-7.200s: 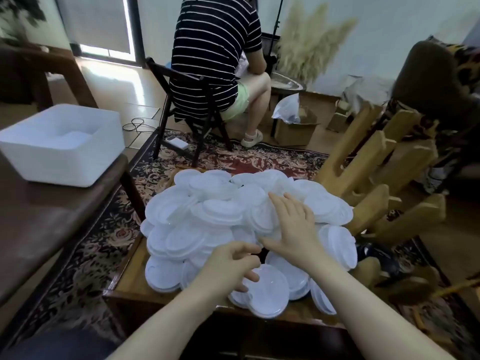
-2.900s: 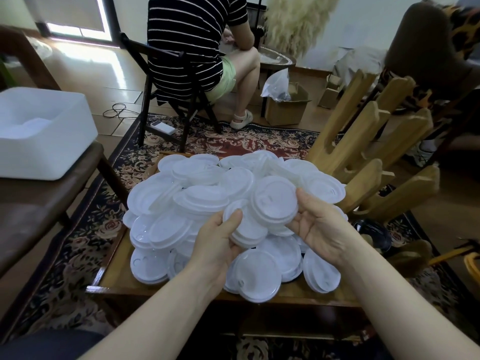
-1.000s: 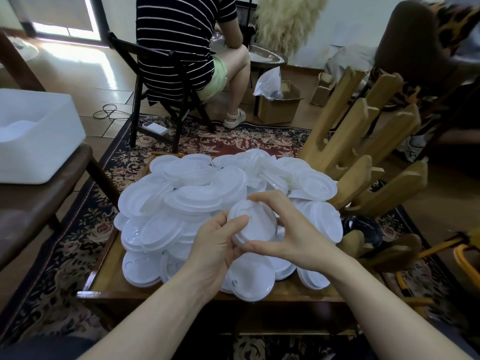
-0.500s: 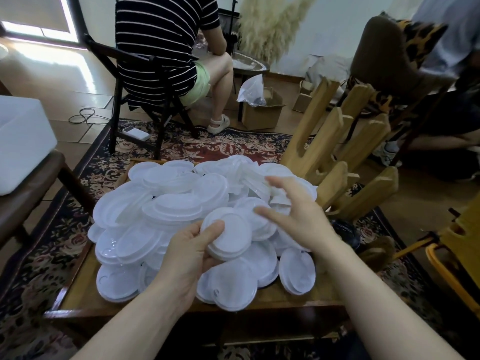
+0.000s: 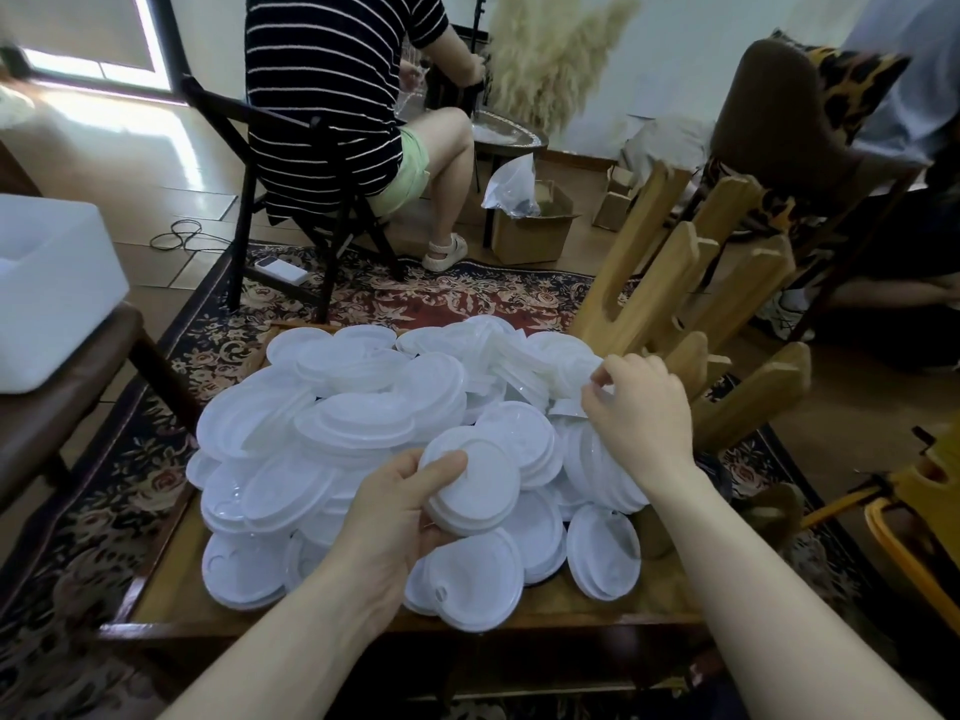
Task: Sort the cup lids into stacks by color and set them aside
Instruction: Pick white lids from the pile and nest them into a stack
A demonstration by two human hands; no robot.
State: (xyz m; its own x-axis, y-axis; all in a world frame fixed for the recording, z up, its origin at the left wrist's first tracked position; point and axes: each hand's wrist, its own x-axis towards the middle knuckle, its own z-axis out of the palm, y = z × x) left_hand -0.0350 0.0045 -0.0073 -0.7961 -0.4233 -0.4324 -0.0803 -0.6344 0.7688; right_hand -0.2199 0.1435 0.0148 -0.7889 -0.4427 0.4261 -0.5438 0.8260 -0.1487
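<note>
White lid stack [image 5: 475, 485] (left hand [image 5: 395, 517] holding).

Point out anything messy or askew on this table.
The white lids lie in one loose heap on the wooden table, tilted and overlapping, some overhanging its front edge. Only the small stack in the left hand is tidy; the right hand pinches another lid.
</note>
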